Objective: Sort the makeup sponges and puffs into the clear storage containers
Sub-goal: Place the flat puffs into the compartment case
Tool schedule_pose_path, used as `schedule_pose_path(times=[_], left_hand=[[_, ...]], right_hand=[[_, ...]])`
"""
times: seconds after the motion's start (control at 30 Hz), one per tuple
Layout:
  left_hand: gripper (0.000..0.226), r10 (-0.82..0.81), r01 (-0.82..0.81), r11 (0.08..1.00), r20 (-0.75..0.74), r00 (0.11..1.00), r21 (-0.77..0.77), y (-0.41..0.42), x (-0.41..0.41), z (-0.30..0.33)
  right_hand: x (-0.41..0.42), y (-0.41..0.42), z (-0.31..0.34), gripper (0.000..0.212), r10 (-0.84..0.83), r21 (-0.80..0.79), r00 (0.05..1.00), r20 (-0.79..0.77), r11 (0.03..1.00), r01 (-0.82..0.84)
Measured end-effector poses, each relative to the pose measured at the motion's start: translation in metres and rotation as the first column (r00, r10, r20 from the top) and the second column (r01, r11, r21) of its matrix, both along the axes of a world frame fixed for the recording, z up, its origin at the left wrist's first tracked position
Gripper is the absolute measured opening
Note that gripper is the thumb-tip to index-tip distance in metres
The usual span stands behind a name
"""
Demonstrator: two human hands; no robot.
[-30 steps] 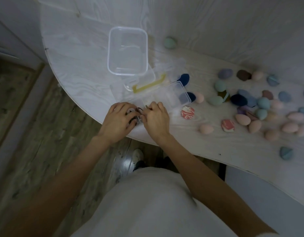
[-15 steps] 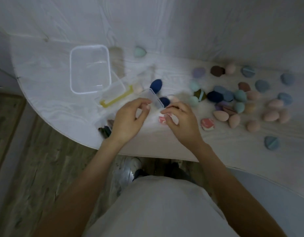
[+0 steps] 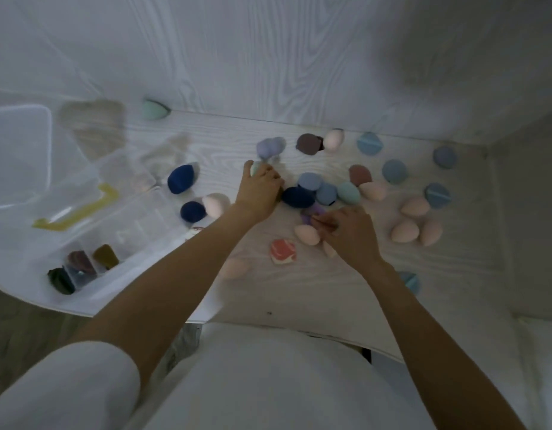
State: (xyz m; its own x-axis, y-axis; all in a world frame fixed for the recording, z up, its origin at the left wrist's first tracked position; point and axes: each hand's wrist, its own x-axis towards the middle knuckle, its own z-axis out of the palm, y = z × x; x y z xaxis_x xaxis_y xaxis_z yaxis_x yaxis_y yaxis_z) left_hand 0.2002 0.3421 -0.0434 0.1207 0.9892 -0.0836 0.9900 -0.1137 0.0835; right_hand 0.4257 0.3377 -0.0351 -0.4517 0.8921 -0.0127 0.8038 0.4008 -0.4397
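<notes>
The person's left hand (image 3: 260, 189) reaches out over the pale wood-grain table (image 3: 330, 290), its fingers curled round a pale mint-green teardrop sponge (image 3: 255, 167) that shows just past the knuckles at about 11 o'clock of the hand. The right hand (image 3: 350, 232) lies lower and to the right, fingers bent down onto a small purple sponge (image 3: 312, 212) at its 10 o'clock – whether they pinch it or only touch it cannot be told, as the picture is blurred there. A pink egg-shaped sponge (image 3: 306, 234) lies just beside that hand at 9 o'clock, and a red-and-white marbled puff (image 3: 283, 250) sits near it at 8 o'clock.

Between the two hands lies a dark navy oval sponge (image 3: 298, 197), touching a cluster of blue and teal sponges at its 1 o'clock. More pink, blue and brown sponges are scattered across the table from 12 to 3 o'clock of the right hand.

Well to the left, at 9 o'clock of the left hand, stands a clear plastic divided storage box (image 3: 119, 234) with dark sponges in its nearest compartments; a yellow-edged clear lid (image 3: 79, 209) lies at its 11 o'clock, and a clear rectangular container (image 3: 19, 156) sits farther off at the left edge
</notes>
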Motion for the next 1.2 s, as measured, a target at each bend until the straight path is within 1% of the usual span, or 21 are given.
schedule_pose_path(times=[0.07, 0.1, 0.13, 0.17, 0.23, 0.27, 0.3, 0.37, 0.4, 0.47, 0.57, 0.63, 0.67, 0.73, 0.8, 0.87, 0.9, 1.0, 1.07, 1.13, 1.2], left_hand=[[0.018, 0.059, -0.057, 0.997, 0.035, 0.998, -0.056, 0.0, 0.001, -0.001], [0.017, 0.072, -0.07, 0.997, 0.044, 0.996, -0.042, 0.0, 0.001, 0.0], [0.018, 0.077, -0.076, 0.997, 0.027, 0.997, -0.025, 0.0, 0.0, 0.0], [0.021, 0.084, -0.084, 0.995, -0.003, 0.996, -0.048, 0.0, -0.001, 0.003], [0.031, 0.117, -0.122, 0.983, -0.043, 0.992, -0.138, -0.002, -0.002, 0.004], [0.033, 0.128, -0.136, 0.976, -0.057, 0.99, -0.168, -0.001, -0.004, 0.005], [0.032, 0.139, -0.146, 0.976, -0.051, 0.989, -0.162, -0.001, -0.005, 0.006], [0.024, 0.13, -0.131, 0.986, -0.014, 0.991, -0.103, -0.003, -0.004, 0.006], [0.018, 0.113, -0.112, 0.992, 0.019, 0.993, -0.058, -0.005, -0.003, 0.007], [0.015, 0.106, -0.11, 0.993, 0.091, 0.99, 0.044, -0.01, -0.005, 0.004], [0.01, 0.149, -0.186, 0.97, 0.223, 0.963, 0.156, -0.024, -0.005, 0.005], [0.019, 0.18, -0.247, 0.952, 0.323, 0.929, 0.18, -0.036, -0.007, 0.011], [0.023, 0.198, -0.28, 0.942, 0.371, 0.907, 0.182, -0.043, -0.008, 0.016], [0.021, 0.251, -0.365, 0.916, 0.476, 0.843, 0.164, -0.054, -0.011, 0.025], [0.021, 0.35, -0.482, 0.87, 0.556, 0.754, 0.107, -0.071, -0.019, 0.035], [0.022, 0.429, -0.582, 0.811, 0.618, 0.659, 0.057, -0.084, -0.024, 0.044], [0.021, 0.456, -0.622, 0.782, 0.646, 0.611, 0.037, -0.093, -0.027, 0.049], [0.013, 0.467, -0.712, 0.702, 0.744, 0.479, 0.018, -0.13, -0.046, 0.062], [0.013, 0.43, -0.741, 0.672, 0.803, 0.412, 0.02, -0.158, -0.066, 0.068], [0.018, 0.402, -0.752, 0.657, 0.819, 0.409, 0.053, -0.186, -0.088, 0.073], [0.015, 0.408, -0.772, 0.628, 0.801, 0.438, 0.102, -0.215, -0.111, 0.078]], right_hand=[[0.0, 0.001, -0.008, 0.023, 0.021, 0.063, 1.0, 0.015, 0.998, -0.022], [0.001, 0.005, -0.011, 0.023, 0.034, 0.073, 0.999, 0.02, 0.997, -0.035], [0.001, 0.01, -0.012, 0.026, 0.057, 0.072, 0.998, 0.035, 0.996, -0.059], [0.0, 0.015, -0.012, 0.03, 0.091, 0.053, 0.994, 0.052, 0.994, -0.094], [-0.003, 0.031, -0.007, 0.036, 0.172, 0.021, 0.982, 0.08, 0.984, -0.175], [-0.006, 0.041, -0.004, 0.034, 0.193, 0.032, 0.979, 0.064, 0.98, -0.196], [-0.009, 0.052, 0.001, 0.028, 0.204, 0.048, 0.978, 0.033, 0.977, -0.205], [-0.023, 0.079, 0.01, 0.018, 0.196, 0.071, 0.981, 0.006, 0.978, -0.196], [-0.033, 0.094, 0.012, 0.018, 0.194, 0.078, 0.98, 0.039, 0.977, -0.197], [-0.054, 0.123, 0.011, 0.025, 0.204, 0.075, 0.968, 0.145, 0.973, -0.216], [-0.078, 0.153, 0.0, 0.04, 0.229, -0.034, 0.937, 0.263, 0.973, -0.228], [-0.088, 0.161, -0.008, 0.047, 0.249, -0.077, 0.905, 0.346, 0.968, -0.237], [-0.091, 0.162, -0.012, 0.048, 0.246, -0.064, 0.902, 0.355, 0.969, -0.239], [-0.093, 0.157, -0.013, 0.042, 0.199, 0.018, 0.931, 0.305, 0.977, -0.215], [-0.098, 0.143, -0.009, 0.028, 0.151, 0.111, 0.963, 0.224, 0.978, -0.179], [-0.096, 0.122, 0.003, 0.015, 0.086, 0.14, 0.986, 0.14, 0.985, -0.106], [-0.097, 0.108, 0.011, 0.016, 0.046, 0.127, 0.996, 0.072, 0.99, -0.055], [-0.111, 0.049, 0.042, 0.012, -0.053, 0.004, 0.986, -0.156, 0.999, 0.055], [-0.129, 0.006, 0.057, 0.008, -0.056, -0.11, 0.962, -0.267, 0.994, 0.027], [-0.148, -0.032, 0.062, 0.005, -0.044, -0.232, 0.943, -0.329, 0.972, -0.035], [-0.168, -0.064, 0.06, 0.005, -0.01, -0.311, 0.938, -0.347, 0.945, -0.105]])
